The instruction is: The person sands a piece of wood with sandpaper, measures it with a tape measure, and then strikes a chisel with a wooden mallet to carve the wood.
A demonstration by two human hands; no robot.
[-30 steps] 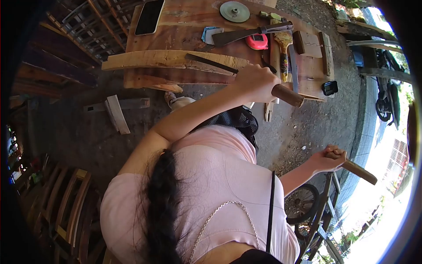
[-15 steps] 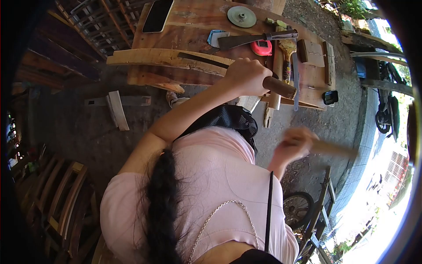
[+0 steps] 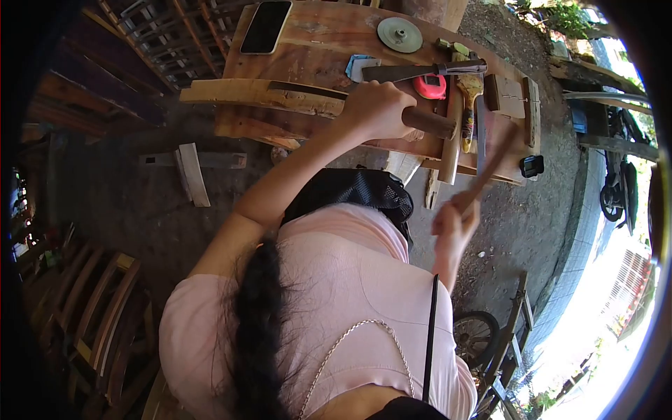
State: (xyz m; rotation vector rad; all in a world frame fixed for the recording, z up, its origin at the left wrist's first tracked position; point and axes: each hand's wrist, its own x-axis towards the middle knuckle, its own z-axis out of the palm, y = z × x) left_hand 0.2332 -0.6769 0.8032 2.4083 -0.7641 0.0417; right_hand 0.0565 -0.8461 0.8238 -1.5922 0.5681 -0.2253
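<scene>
Open-air carpentry workshop: tool-strewn brown plank workbench (image 3: 315, 31) at 12 o'clock, bare wooden chair frames (image 3: 105, 308) at 8 o'clock.

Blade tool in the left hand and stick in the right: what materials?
Left hand tool: blade dark, dull, likely steel; handle round, brown, smooth, looks wooden. Right hand stick: brown, motion-blurred, probably bare wood.

Plank (image 3: 245, 94) along table's (image 3: 315, 42) near edge, chisel (image 3: 428, 123) on it; phone (image 3: 266, 26) far left; disc (image 3: 400, 33) behind tape measure (image 3: 428, 86).
</scene>
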